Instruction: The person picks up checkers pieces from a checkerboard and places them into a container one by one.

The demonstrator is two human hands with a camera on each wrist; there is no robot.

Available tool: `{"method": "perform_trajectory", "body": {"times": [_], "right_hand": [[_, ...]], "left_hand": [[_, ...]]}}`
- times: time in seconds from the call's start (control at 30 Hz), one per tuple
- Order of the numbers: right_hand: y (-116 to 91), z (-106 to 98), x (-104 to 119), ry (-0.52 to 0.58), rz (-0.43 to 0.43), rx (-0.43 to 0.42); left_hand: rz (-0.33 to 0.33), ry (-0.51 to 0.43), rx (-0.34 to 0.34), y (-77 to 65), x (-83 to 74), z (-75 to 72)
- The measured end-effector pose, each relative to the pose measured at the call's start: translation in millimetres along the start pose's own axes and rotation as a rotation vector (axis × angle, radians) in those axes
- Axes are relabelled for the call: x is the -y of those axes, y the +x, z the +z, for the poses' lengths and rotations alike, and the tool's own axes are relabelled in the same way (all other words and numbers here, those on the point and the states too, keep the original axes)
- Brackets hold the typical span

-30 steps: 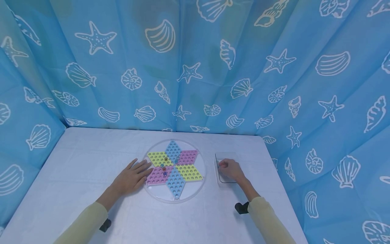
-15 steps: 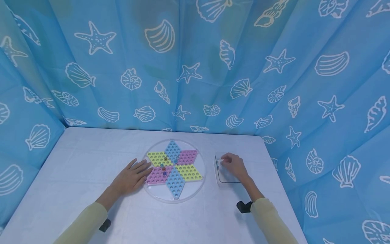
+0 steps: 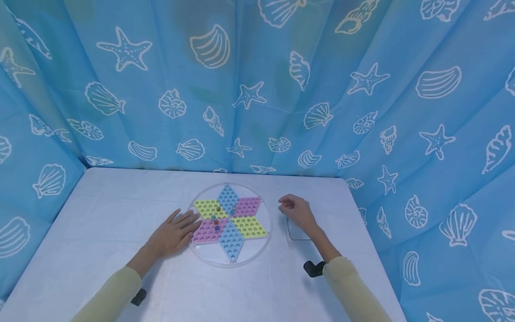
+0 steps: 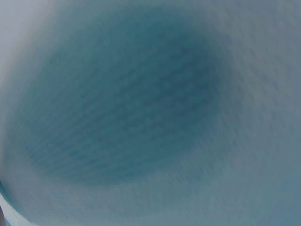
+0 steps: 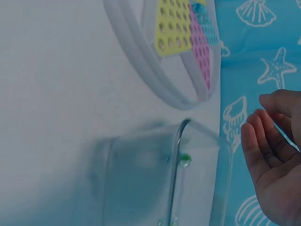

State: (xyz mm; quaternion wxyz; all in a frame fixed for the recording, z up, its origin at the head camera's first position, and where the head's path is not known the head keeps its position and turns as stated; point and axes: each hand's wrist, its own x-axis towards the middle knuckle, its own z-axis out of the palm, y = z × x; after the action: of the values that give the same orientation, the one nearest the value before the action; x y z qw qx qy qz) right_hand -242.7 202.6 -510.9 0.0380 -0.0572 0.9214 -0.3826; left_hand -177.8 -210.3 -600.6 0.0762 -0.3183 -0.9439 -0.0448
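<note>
A Chinese checkers board (image 3: 211, 258), round and clear-rimmed with a pink, yellow and blue star, lies on the table. Several glass marbles (image 3: 217, 228) sit in its holes, mostly left of centre. My left hand (image 3: 170, 236) rests flat, fingertips over the board's left rim. Above the far side of a clear box (image 3: 299, 240) is my right hand (image 3: 298, 212), fingers bent and tips drawn together. In the right wrist view those fingers (image 5: 254, 146) curl inward; I cannot tell whether a marble is between the tips. A green marble (image 5: 185, 160) shows through the box wall.
A white cloth covers the table (image 3: 265, 290). Blue curtains (image 3: 257, 134) with white shells and starfish hang behind it and along both sides. The left wrist view holds only a blurred, shadowed surface (image 4: 127, 103).
My right hand has risen out of the clear box and shifted left and farther back, toward the board. The left hand has stayed in place, and the marbles on the board look the same.
</note>
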Motion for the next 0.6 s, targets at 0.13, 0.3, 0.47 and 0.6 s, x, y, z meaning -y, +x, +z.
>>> {"method": "perform_trajectory", "body": {"times": [0.13, 0.3, 0.47, 0.6], "right_hand": [[4.1, 7.5, 11.4, 0.025, -0.009, 0.013], [8.9, 18.1, 24.7, 0.043, -0.037, 0.024], [11.8, 31.9, 34.6, 0.075, -0.049, 0.06], [14.0, 43.7, 39.0, 0.089, -0.054, 0.104]], "left_hand": [[-0.001, -0.002, 0.002, -0.1, 0.0, -0.4], [-0.012, -0.007, 0.016, -0.5, -0.4, -2.4], [-0.01, -0.003, 0.001, -1.0, 0.0, -0.8], [-0.004, -0.012, -0.018, -0.6, 0.6, 1.2]]}}
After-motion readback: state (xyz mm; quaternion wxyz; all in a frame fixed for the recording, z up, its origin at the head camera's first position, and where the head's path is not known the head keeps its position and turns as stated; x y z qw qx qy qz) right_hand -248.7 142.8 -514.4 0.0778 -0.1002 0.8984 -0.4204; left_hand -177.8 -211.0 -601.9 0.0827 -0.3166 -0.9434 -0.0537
